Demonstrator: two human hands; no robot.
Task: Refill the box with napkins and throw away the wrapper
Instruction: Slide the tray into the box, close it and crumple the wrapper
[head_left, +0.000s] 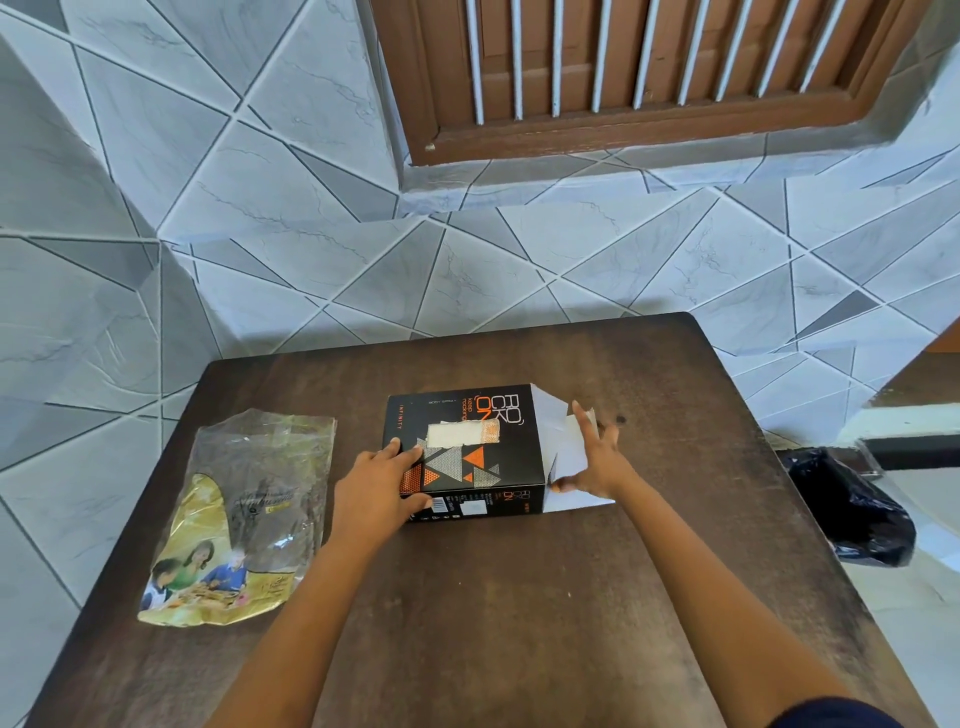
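Observation:
A black box (467, 415) with orange print lies flat in the middle of the brown table (493, 597). White napkins (453, 433) show through the torn window in its top. My left hand (376, 488) presses on the box's left end, fingers spread over its top and front corner. My right hand (597, 460) is at the open right end, fingers spread against the grey end flaps (563, 447). The empty clear and gold plastic wrapper (239, 519) lies flat on the table to the left of the box.
A black plastic bag (852, 512) sits on the floor just off the table's right edge. A tiled wall runs along the table's far side, with a barred wooden window (649, 67) above.

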